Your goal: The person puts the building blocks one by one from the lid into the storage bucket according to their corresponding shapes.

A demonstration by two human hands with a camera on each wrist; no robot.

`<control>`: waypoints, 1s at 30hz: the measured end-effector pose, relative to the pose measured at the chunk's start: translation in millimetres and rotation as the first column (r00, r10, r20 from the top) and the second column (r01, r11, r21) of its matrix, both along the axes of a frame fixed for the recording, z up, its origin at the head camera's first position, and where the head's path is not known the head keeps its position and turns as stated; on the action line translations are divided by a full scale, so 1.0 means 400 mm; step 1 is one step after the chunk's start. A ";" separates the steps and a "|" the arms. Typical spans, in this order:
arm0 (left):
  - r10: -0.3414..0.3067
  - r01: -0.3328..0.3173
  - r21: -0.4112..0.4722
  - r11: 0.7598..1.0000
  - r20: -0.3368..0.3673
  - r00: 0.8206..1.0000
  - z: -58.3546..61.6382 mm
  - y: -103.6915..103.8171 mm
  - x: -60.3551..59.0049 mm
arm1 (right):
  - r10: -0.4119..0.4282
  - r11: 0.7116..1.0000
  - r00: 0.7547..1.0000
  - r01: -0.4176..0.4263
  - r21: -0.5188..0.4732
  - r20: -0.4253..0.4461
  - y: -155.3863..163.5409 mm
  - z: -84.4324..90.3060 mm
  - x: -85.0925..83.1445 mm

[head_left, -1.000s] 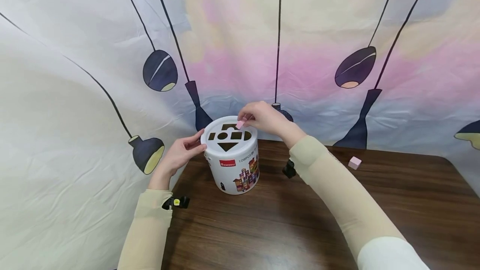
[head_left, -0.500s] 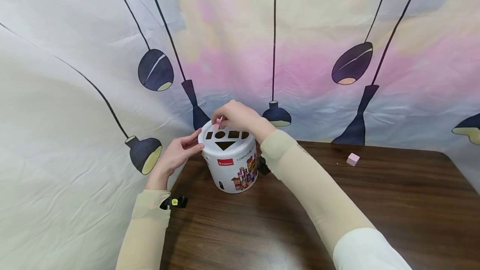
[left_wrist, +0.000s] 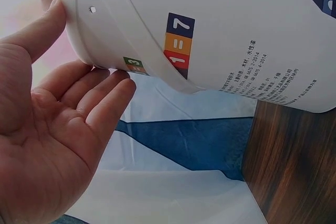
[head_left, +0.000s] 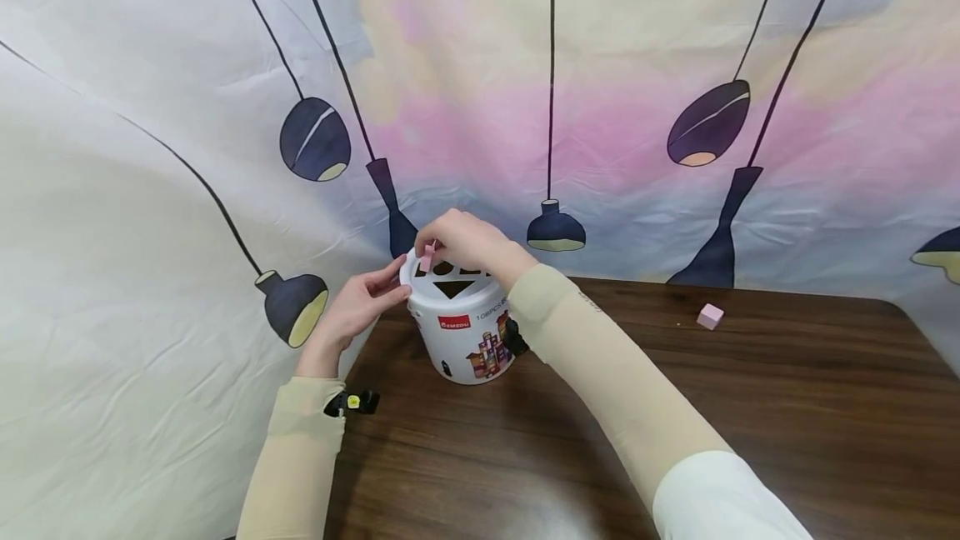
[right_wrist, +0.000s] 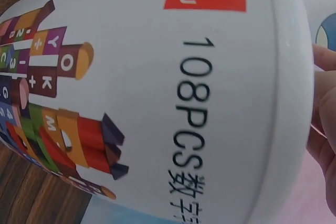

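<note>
1. White and round, the bucket (head_left: 463, 332) stood upright near the back left corner of the dark wood counter (head_left: 675, 432), its lid (head_left: 442, 286) cut with shaped holes.
2. Pinched in the fingers (head_left: 433, 242) of the right hand (head_left: 468, 242) was a small pink block (head_left: 427, 257), held on end over the far left part of the lid, at or just above one of the holes; whether it touched the lid could not be told from the head view.
3. Curled over the block from above, the right hand hid the rear holes, while a dark triangle hole (head_left: 453, 289) showed clear nearer the front.
4. Against the bucket's left side lay the left hand (head_left: 358, 308), fingers (left_wrist: 100, 90) nearly straight and spread loosely, with the thumb (left_wrist: 37, 30) pressed on the lid's rim and the fingertips touching the wall just under it.
5. Printed building blocks and "108PCS" (right_wrist: 197, 108) faced the person on the bucket wall.
6. Well apart, to the right near the counter's back edge, a second pink block (head_left: 709, 317) lay alone.
7. Behind hung a cloth backdrop (head_left: 187, 107) printed with dark pendant lamps.
</note>
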State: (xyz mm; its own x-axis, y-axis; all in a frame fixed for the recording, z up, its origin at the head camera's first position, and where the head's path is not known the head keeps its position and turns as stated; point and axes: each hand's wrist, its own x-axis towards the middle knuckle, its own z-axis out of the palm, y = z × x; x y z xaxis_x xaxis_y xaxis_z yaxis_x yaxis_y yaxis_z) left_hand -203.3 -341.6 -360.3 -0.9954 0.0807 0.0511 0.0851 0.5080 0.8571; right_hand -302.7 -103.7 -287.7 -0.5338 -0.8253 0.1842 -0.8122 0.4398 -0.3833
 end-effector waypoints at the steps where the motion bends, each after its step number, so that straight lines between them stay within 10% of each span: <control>1: -0.003 0.003 0.002 1.000 0.000 1.000 0.000 0.001 0.000 | 0.000 1.000 1.000 0.000 0.008 -0.007 -0.003 -0.002 0.000; 30: -0.013 0.013 0.049 0.999 0.006 1.000 -0.004 0.001 0.001 | 0.024 1.000 0.998 -0.024 0.008 -0.062 -0.035 -0.039 0.006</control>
